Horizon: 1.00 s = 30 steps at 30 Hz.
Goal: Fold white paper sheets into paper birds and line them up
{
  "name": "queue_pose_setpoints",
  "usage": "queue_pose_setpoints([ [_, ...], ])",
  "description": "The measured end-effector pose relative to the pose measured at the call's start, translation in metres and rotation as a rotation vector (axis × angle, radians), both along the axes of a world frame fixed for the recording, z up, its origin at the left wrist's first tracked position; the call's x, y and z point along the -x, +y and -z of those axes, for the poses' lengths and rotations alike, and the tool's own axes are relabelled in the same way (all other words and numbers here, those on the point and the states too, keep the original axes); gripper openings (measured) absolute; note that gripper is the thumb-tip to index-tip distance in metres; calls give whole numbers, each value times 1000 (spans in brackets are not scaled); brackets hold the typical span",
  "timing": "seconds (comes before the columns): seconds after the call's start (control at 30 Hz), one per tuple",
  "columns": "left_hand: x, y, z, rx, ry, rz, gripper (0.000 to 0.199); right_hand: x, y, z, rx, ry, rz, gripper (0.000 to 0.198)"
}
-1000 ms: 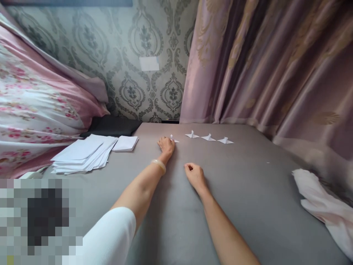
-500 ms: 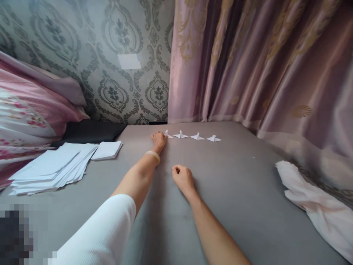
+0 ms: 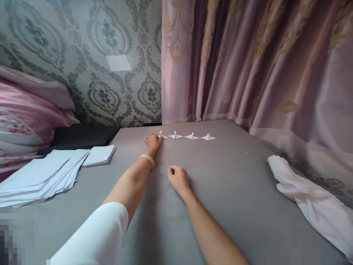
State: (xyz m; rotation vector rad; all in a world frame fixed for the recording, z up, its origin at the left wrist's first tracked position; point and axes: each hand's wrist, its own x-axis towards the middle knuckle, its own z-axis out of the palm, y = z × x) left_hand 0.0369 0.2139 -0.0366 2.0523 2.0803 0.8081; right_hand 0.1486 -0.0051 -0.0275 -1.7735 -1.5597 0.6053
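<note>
My left hand point(image 3: 153, 142), with a pale bangle on its wrist, reaches to the far part of the grey surface. Its fingers are closed at the leftmost white folded paper bird point(image 3: 162, 135), hiding part of it. To the right, in a row, sit three more folded paper birds: one point(image 3: 175, 135) beside it, then another point(image 3: 192, 136), and the last point(image 3: 208, 137) at the row's right end. Closer to me, my right hand point(image 3: 178, 180) rests with curled fingers on the surface. No object shows in it.
At left lie a fanned stack of white paper sheets point(image 3: 35, 173) and a smaller paper stack point(image 3: 99, 155), near a black padded thing point(image 3: 82, 136). A crumpled pale cloth point(image 3: 309, 198) lies at right. Pink curtains point(image 3: 215, 73) and the patterned wall point(image 3: 82, 55) border the far side.
My view has turned slightly right, so everything sits a little further left. My left hand stays at the leftmost paper bird, and my right hand keeps its curled pose.
</note>
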Motion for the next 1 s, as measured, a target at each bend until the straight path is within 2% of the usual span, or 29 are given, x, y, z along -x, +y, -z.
queue_pose_setpoints([
  [0.17, 10, -5, 2, -3, -134, -68, 38, -1, 1, -1, -1, -1, -2, 25],
  [0.3, 35, -22, 0, -28, -247, -87, 39, -2, 1, -1, -3, -4, -11, 26],
  [0.4, 68, -42, -8, -64, -298, -107, 32, -3, 0, -1, -7, -4, -20, 26],
  [0.53, 129, -73, -23, -122, -319, -186, 23, -4, -2, 0, -20, 2, -40, 25],
  [0.7, 200, -106, -28, -163, -337, -326, 35, -6, -2, 1, -37, 6, -53, 26],
  [0.73, 211, -111, -27, -173, -347, -358, 32, -6, -3, 1, -39, 4, -55, 26],
  [0.87, 237, -121, -19, -197, -388, -460, 34, -7, -5, 2, -43, -7, -65, 28],
  [1.0, 247, -122, -18, -226, -410, -489, 34, -9, -7, 3, -44, -11, -85, 32],
])
